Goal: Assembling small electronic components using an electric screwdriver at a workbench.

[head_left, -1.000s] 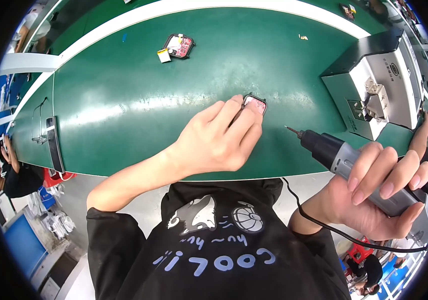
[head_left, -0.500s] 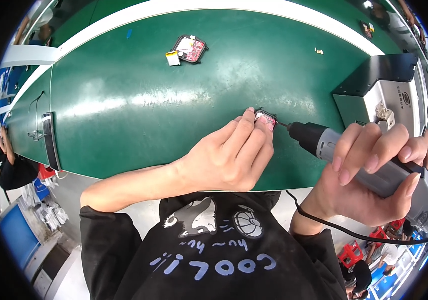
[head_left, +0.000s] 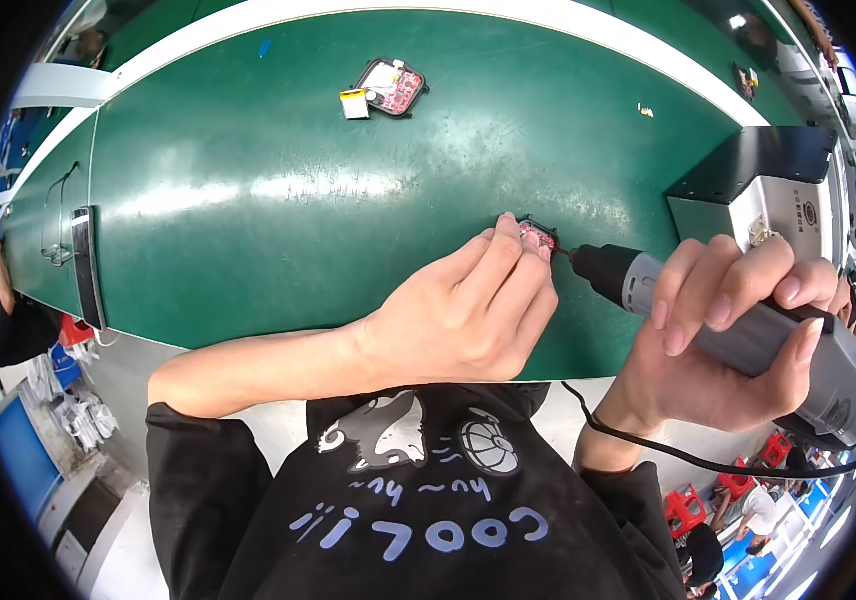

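My left hand is closed on a small black-cased device with a red circuit board, its fingertips pressing on it against the green table. The fingers hide much of the device. In my right hand is a corded electric screwdriver, grey with a black nose, tilted so its thin bit points left. The bit's tip reaches the right edge of the device; whether it sits on a screw is too small to tell.
On the table's far side lies another black case with a red board, a white-and-yellow battery beside it. A metal dispenser box stands at the right, with tiny parts farther back. A dark bar is at the left.
The whole view has shifted slightly. Both hands keep their grips, and the screwdriver bit stays at the device's right edge.
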Demonstrator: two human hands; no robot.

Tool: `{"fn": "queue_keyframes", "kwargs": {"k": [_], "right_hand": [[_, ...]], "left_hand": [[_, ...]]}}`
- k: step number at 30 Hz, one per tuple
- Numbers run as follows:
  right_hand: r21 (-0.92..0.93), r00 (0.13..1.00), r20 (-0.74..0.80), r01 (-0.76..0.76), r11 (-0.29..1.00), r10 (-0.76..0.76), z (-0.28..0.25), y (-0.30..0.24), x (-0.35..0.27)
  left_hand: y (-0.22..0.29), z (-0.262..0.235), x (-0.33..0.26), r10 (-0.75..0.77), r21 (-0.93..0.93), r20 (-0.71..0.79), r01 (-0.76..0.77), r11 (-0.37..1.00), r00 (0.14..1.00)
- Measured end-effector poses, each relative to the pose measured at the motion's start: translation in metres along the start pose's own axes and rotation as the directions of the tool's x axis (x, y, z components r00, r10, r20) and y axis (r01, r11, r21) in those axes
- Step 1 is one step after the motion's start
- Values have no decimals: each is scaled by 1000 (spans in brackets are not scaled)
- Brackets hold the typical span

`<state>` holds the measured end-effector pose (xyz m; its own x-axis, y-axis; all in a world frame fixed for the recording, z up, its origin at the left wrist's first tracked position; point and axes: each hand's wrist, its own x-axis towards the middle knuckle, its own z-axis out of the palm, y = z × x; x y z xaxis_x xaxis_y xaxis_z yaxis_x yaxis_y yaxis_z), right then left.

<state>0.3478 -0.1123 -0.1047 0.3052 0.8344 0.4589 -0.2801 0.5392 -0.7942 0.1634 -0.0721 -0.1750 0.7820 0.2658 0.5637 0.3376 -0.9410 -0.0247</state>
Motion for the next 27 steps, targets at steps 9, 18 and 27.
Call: {"fn": "queue_keyframes", "kwargs": {"k": [9,18,27], "right_hand": [[-3,997,-56,-52,999,52,5,9,8],[-19,998,-7,-70,997,70,8,5,6],[-164,932,-84,336,927,-353,10,-48,-13]], "left_hand": [[2,1,1,-79,-58,17,80,995,997],[-9,-10,13,-50,-105,85,58,993,995],[-85,15,74,-39,-282,75,59,958,996]]}}
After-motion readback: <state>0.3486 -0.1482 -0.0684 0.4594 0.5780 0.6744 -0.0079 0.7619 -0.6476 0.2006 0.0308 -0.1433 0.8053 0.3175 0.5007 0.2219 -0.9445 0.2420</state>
